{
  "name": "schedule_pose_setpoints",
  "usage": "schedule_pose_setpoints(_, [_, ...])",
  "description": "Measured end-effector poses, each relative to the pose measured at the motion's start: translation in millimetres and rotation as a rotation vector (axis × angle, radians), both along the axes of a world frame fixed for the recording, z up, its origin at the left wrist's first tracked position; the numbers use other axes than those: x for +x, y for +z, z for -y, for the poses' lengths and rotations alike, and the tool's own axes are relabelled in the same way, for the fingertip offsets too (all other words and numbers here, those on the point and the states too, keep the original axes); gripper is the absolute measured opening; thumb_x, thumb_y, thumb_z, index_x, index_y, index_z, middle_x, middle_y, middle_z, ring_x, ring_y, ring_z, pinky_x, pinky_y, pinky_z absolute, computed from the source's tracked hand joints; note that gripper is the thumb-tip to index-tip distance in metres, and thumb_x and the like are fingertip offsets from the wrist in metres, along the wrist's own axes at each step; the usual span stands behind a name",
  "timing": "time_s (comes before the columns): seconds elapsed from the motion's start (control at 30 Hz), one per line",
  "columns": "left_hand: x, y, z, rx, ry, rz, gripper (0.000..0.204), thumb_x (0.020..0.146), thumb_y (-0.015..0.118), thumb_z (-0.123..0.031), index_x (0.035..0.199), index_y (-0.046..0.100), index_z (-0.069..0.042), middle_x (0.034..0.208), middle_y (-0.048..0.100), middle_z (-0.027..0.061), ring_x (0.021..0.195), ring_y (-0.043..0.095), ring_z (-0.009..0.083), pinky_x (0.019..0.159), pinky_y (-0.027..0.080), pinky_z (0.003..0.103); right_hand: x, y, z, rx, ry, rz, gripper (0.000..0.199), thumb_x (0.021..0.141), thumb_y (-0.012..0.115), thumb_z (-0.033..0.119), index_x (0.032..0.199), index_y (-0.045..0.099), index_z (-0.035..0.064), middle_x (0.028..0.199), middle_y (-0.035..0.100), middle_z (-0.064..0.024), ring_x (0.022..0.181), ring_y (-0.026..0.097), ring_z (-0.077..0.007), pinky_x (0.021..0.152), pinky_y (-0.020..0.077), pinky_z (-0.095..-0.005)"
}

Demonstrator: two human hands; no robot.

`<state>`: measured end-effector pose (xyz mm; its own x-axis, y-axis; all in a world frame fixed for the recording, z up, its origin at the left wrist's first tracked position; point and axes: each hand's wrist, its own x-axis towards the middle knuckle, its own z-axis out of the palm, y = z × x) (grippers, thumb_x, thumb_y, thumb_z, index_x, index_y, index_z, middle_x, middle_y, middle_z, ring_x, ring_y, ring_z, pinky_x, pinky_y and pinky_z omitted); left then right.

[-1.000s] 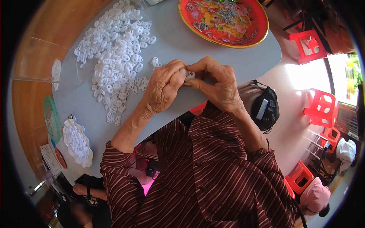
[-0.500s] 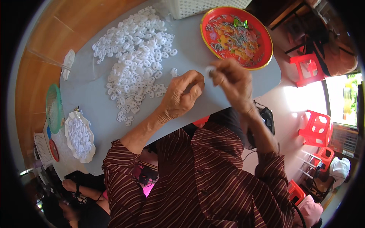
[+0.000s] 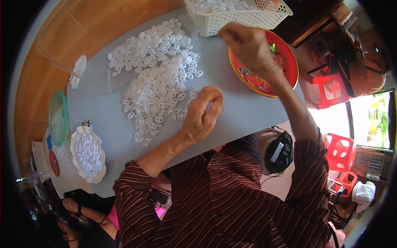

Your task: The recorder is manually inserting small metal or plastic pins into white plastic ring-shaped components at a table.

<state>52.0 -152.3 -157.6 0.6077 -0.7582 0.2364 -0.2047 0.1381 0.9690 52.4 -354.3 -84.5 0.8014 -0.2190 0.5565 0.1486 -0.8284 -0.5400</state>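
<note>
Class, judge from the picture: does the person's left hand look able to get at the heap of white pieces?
Probably yes: the left hand is just beside the heap of white pieces, with no visible barrier between, though its fingers are curled.

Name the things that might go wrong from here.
The right hand is over the red tray, which sits near the edge of the table; a bump might spill its small silvery pieces.
The left hand is close beside loose white pieces, so a sideways brush could scatter some.
</note>
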Motion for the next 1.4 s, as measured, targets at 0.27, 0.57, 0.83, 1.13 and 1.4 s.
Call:
schedule_pose_setpoints(0.27, [-9,9,6,-0.043,-0.135,0.279,0.004,0.082,0.053,0.0,0.086,0.051,0.002,0.082,0.052,0.0149,0.083,0.051,0.0325,0.076,0.042,0.039,25,-49,-36,-0.324,0.065,-0.268,0.014,0.082,0.052,0.003,0.088,0.064,-0.0007,0.091,0.063,-0.0149,0.079,0.062,-0.0332,0.068,0.0494,-0.0428])
schedule_pose_setpoints(0.57, [-8,4,8,-0.031,-0.122,0.438,0.004,0.082,0.054,-0.002,0.084,0.053,0.001,0.086,0.055,0.0137,0.088,0.052,0.0322,0.079,0.043,0.038,3,-38,-39,0.044,0.124,-0.175,0.011,0.077,0.057,0.006,0.081,0.065,0.0005,0.073,0.063,-0.0182,0.07,0.063,-0.0354,0.067,0.0501,-0.0412])
schedule_pose_setpoints(0.83, [-11,7,5,-0.008,-0.279,0.559,0.007,0.078,0.056,0.001,0.083,0.052,0.001,0.086,0.054,0.0132,0.084,0.052,0.0318,0.076,0.044,0.038,-11,-39,-42,0.025,0.268,-0.22,0.011,0.076,0.058,0.004,0.083,0.066,0.0001,0.075,0.064,-0.0173,0.072,0.063,-0.034,0.068,0.0502,-0.0403])
schedule_pose_setpoints(1.13, [-11,7,7,-0.029,-0.284,0.568,0.007,0.076,0.055,0.002,0.082,0.051,0.0,0.083,0.054,0.0136,0.082,0.051,0.0322,0.076,0.043,0.039,-2,-52,-37,-0.174,0.225,-0.308,0.012,0.077,0.057,0.004,0.083,0.067,0.0025,0.08,0.064,-0.0185,0.074,0.062,-0.0368,0.068,0.0503,-0.0413])
schedule_pose_setpoints(1.4, [-8,8,2,0.004,-0.201,0.227,0.011,0.086,0.053,-0.011,0.086,0.053,0.0,0.082,0.057,0.0116,0.078,0.055,0.0256,0.073,0.045,0.036,-20,-33,-37,0.059,0.238,-0.162,0.011,0.077,0.06,0.007,0.083,0.069,0.0032,0.075,0.064,-0.0182,0.067,0.063,-0.0315,0.062,0.0503,-0.0384])
